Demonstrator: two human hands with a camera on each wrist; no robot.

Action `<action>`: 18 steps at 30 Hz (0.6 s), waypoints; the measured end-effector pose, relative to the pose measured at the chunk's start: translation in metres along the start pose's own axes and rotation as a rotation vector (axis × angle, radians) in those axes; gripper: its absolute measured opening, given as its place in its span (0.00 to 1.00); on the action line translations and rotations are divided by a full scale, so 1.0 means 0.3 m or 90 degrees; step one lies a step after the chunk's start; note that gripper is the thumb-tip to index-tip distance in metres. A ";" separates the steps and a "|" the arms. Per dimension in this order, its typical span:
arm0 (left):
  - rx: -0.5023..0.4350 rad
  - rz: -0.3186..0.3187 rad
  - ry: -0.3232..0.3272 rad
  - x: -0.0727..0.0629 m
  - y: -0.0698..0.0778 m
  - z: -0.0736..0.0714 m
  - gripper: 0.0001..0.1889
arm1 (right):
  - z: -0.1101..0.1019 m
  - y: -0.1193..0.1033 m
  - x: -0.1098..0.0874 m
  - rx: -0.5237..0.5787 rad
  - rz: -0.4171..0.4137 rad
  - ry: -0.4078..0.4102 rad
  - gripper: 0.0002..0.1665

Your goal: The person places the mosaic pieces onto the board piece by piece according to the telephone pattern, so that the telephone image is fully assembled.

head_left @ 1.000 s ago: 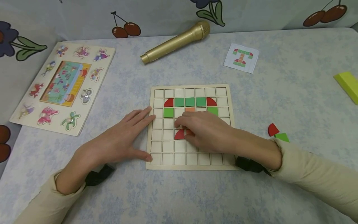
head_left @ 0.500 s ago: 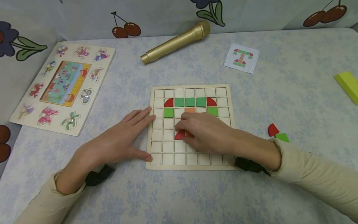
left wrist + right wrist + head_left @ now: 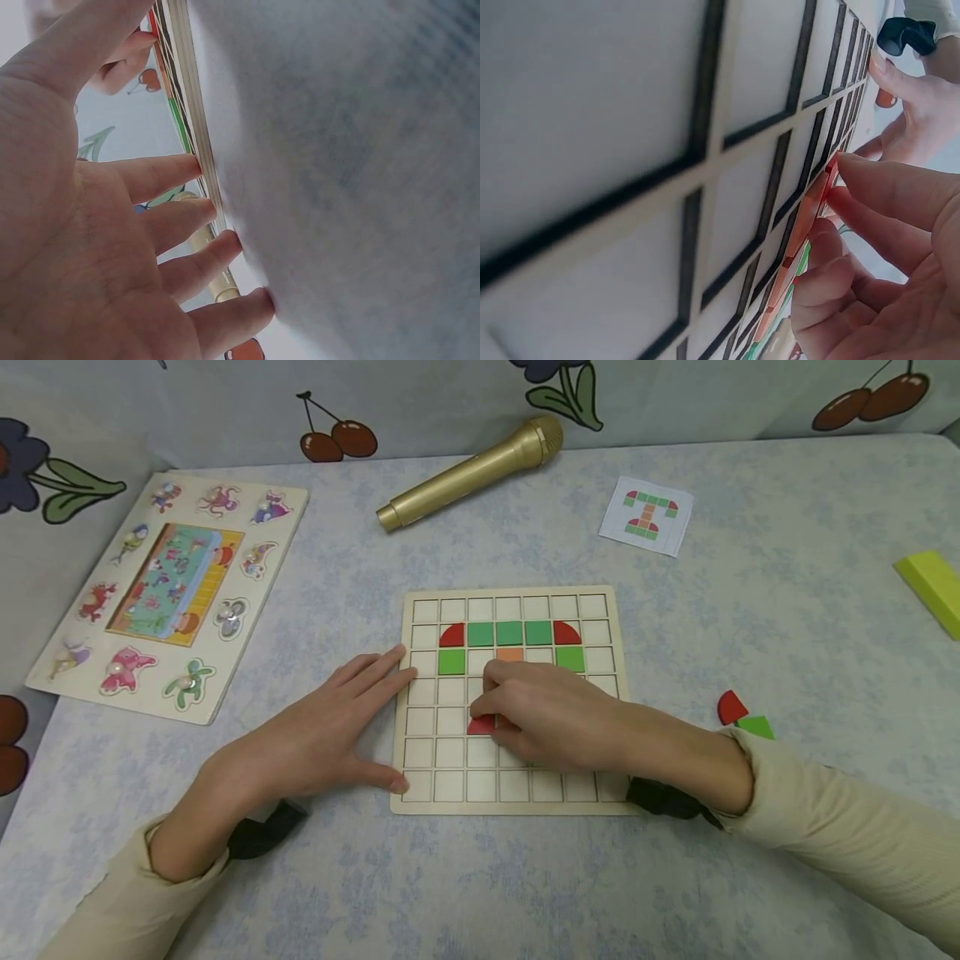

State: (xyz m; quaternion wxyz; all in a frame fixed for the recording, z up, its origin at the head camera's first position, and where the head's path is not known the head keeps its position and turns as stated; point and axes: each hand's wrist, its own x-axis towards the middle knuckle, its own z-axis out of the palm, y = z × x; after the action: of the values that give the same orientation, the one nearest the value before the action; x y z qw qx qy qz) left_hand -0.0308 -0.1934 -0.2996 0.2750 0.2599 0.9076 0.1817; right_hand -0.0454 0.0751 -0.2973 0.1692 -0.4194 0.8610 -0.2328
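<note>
A wooden grid board lies flat on the table. My left hand rests along its left edge, fingers straight and spread, with the fingertips touching the rim in the left wrist view. Over the board's middle, my right hand pinches a red quarter-circle tile between thumb and index finger, down at its cell. Orange tiles run in line beside that red tile in the right wrist view. Above sit green square tiles in a row, with a red quarter-circle at each end. My right hand hides several cells.
A loose red quarter-circle and green tile lie right of the board, by my sleeve. Behind are a gold microphone and a pattern card. An animal peg puzzle lies left, a yellow block far right.
My right index finger has moved down toward me, now covering the upper part of the red quarter-circle tile. The left hand has stayed at the board's edge.
</note>
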 end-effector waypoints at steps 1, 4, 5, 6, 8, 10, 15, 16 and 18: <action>-0.001 0.000 0.000 0.000 0.000 0.000 0.60 | -0.002 0.000 -0.002 0.004 0.000 0.000 0.10; -0.001 0.000 -0.001 -0.001 -0.001 -0.001 0.60 | -0.015 0.001 -0.012 0.021 -0.002 0.003 0.10; 0.000 0.000 -0.001 -0.002 -0.001 -0.002 0.60 | -0.020 0.002 -0.017 0.029 -0.005 0.006 0.11; 0.001 -0.001 -0.001 -0.002 -0.001 -0.002 0.60 | -0.025 0.003 -0.023 0.037 -0.008 0.009 0.11; 0.004 -0.002 -0.002 -0.002 -0.002 -0.003 0.60 | -0.036 0.008 -0.036 0.052 -0.014 0.016 0.12; 0.006 -0.004 -0.002 -0.002 -0.002 -0.003 0.60 | -0.046 0.016 -0.054 0.064 -0.015 0.026 0.11; 0.003 -0.004 -0.002 0.000 -0.002 0.000 0.60 | -0.067 0.056 -0.138 0.082 0.011 0.070 0.11; 0.003 -0.003 -0.002 0.000 -0.002 0.000 0.60 | -0.072 0.066 -0.163 0.086 0.021 0.081 0.11; 0.004 -0.001 -0.003 0.000 -0.003 0.000 0.60 | -0.083 0.090 -0.215 0.090 0.047 0.098 0.13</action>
State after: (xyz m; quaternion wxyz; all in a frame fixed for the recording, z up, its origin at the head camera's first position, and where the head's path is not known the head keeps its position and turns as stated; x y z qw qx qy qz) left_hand -0.0312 -0.1940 -0.3000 0.2764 0.2602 0.9078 0.1782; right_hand -0.0367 0.1478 -0.2848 0.1405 -0.3555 0.8677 -0.3179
